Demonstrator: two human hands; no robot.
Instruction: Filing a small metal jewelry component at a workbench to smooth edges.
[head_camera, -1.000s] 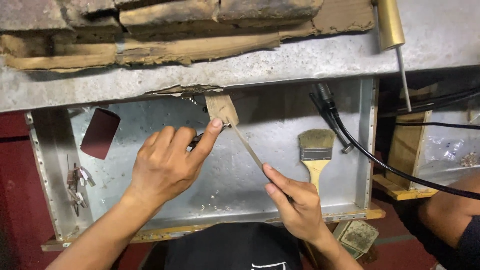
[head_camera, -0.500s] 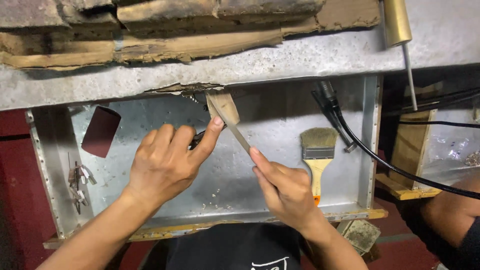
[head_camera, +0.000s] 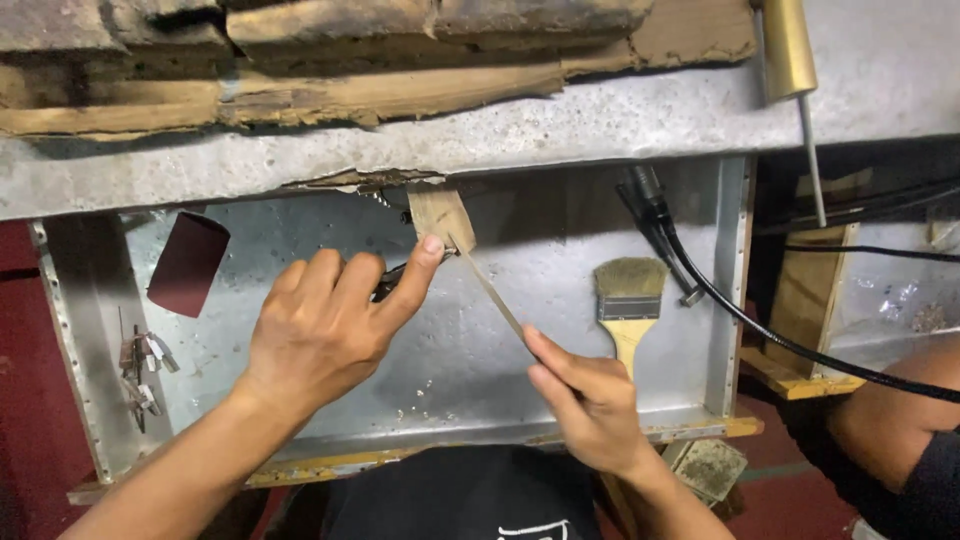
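the small wooden block (head_camera: 441, 216) at upper centre is pinned by the left hand (head_camera: 325, 325), fingers curled on it. a thin file (head_camera: 488, 285) is gripped by the right hand (head_camera: 590, 400) and laid against the block's edge; shaping appears unfinished.

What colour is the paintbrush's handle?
Pale yellow; the paintbrush has tan bristles and a grey metal band. Head view shows it.

Small tan wooden block (head_camera: 440, 215): rectangular, flat-faced, standing roughly upright and slightly tilted, top end tucked under the cracked far ledge, lower end held in dark pliers (head_camera: 393, 281). Sits near the centre of the scene, toward the far side, over the grey metal surface. Thin flat file (head_camera: 490, 288): long, narrow, dull metal, lying on a slant from the block's lower right corner down and right toward the near side, far tip touching the block, near end hidden in a grip.
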